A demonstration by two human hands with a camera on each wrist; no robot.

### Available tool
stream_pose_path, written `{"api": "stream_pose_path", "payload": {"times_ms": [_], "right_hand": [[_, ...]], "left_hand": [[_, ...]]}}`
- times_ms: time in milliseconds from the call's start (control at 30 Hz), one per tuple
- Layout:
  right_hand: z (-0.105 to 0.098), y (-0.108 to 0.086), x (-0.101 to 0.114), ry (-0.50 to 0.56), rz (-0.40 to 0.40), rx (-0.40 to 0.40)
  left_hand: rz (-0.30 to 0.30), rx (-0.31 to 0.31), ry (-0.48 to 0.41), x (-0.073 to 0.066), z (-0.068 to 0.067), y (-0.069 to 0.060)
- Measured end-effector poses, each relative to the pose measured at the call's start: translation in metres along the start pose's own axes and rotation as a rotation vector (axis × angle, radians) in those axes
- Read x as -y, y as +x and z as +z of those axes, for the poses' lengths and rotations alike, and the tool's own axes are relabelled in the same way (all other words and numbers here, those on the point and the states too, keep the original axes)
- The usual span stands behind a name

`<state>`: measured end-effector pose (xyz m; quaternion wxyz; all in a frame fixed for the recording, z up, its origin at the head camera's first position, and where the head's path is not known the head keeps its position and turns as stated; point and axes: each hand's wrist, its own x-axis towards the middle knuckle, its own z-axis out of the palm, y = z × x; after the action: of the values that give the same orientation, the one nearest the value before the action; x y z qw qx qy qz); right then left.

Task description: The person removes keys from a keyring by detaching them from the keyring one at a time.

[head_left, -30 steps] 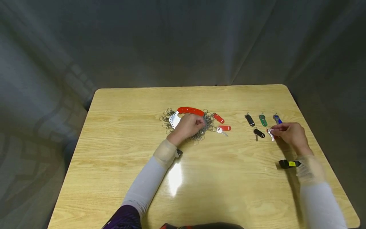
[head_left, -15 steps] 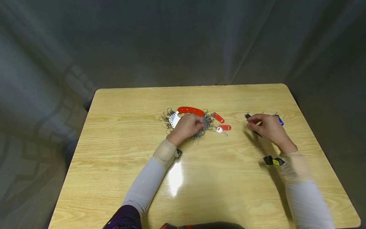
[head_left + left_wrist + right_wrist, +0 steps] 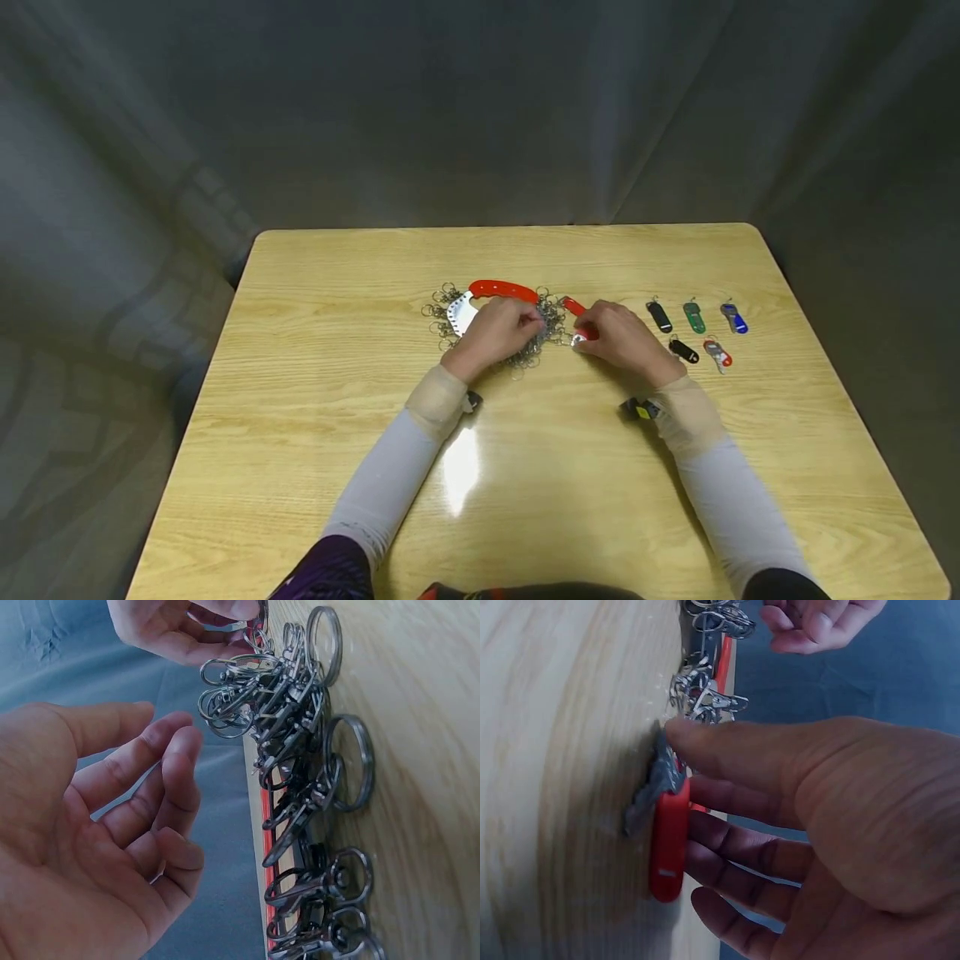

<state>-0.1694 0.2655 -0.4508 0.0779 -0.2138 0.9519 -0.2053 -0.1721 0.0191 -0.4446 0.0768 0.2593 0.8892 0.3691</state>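
My left hand (image 3: 495, 332) hovers over a white plate (image 3: 460, 314) with a red handle (image 3: 502, 288), ringed with metal clips and split rings. In the left wrist view its fingers (image 3: 176, 772) curl loosely, holding nothing, beside the clips (image 3: 289, 712). To the right, my right hand (image 3: 621, 337) pinches a silver key (image 3: 641, 802) with a red tag (image 3: 669, 847) at the clips' edge. Its thumb covers the key's top, and its other fingers lie behind the tag. Another red tag (image 3: 573, 306) lies just above, partly beside the right fingers.
On the right of the wooden table (image 3: 337, 283) lie two black tags (image 3: 659, 317), a green tag (image 3: 693, 317), a blue tag (image 3: 739, 323) with a key, and a red tag (image 3: 723, 358) with a key. A grey curtain (image 3: 465, 108) hangs behind.
My right hand has moved left from the row of tags, past the black ones, to the red-tagged key near the clips. The left hand has stayed almost still.
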Motion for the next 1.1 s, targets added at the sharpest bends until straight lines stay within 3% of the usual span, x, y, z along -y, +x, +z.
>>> {"api": "stream_pose_path", "payload": {"times_ms": [433,667,933,1100], "right_hand": [[0.003,0.000,0.006,0.083,0.018,-0.012],[0.001,-0.001,0.011,0.215,0.029,-0.001],[-0.001,-0.003,0.016,0.284,-0.025,-0.008],[0.000,-0.002,0.017,0.293,-0.024,-0.009]], "left_hand": [[0.016,0.057,0.075,-0.008,0.002,0.007],[0.012,0.072,0.095,-0.009,0.008,0.009],[0.005,0.095,0.205,-0.010,0.015,0.015],[0.032,0.100,0.198,-0.010,0.018,0.018]]}}
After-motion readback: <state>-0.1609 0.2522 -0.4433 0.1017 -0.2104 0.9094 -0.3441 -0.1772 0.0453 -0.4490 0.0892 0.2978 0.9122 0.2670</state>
